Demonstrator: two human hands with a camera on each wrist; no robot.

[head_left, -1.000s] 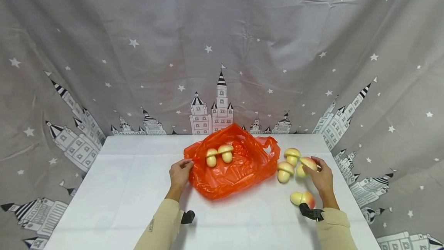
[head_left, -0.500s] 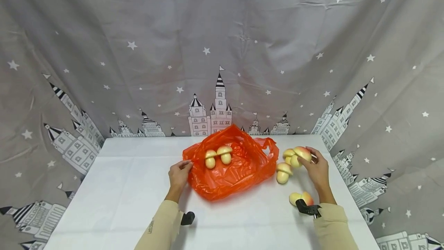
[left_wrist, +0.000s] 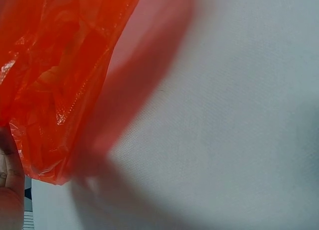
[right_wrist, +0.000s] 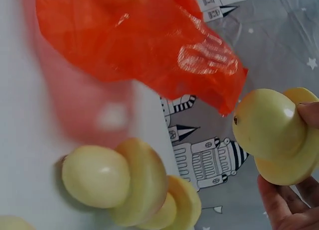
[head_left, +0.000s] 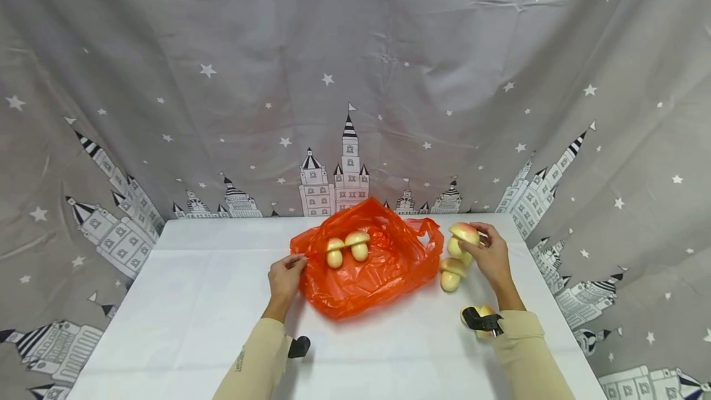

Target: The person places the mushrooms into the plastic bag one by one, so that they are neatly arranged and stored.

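Observation:
With its fingertips, my left hand (head_left: 284, 278) pinches the left rim of a red plastic bag (head_left: 361, 301), which lies spread with its mouth up. Inside it are two toy mushrooms, a left mushroom (head_left: 334, 258) and a right mushroom (head_left: 360, 250). My right hand (head_left: 493, 259) grips another toy mushroom (right_wrist: 271, 125) by its cap, between thumb and fingers, lifted just right of the bag. Its stem is pale yellow and the cap has a reddish top. Below it on the table stand a nearer mushroom (right_wrist: 97, 175) and one partly hidden (right_wrist: 184, 202).
One more mushroom (head_left: 486, 333) lies nearer the front, partly covered by the right wrist camera (head_left: 481, 321). The bag's loop handle (head_left: 428, 238) points right. A grey curtain (head_left: 355, 79) with stars and castles borders the white table (head_left: 211, 301) at the back.
My right hand has lifted the mushroom and carried it left and away from me, toward the bag's handle side. The left hand keeps its hold on the rim.

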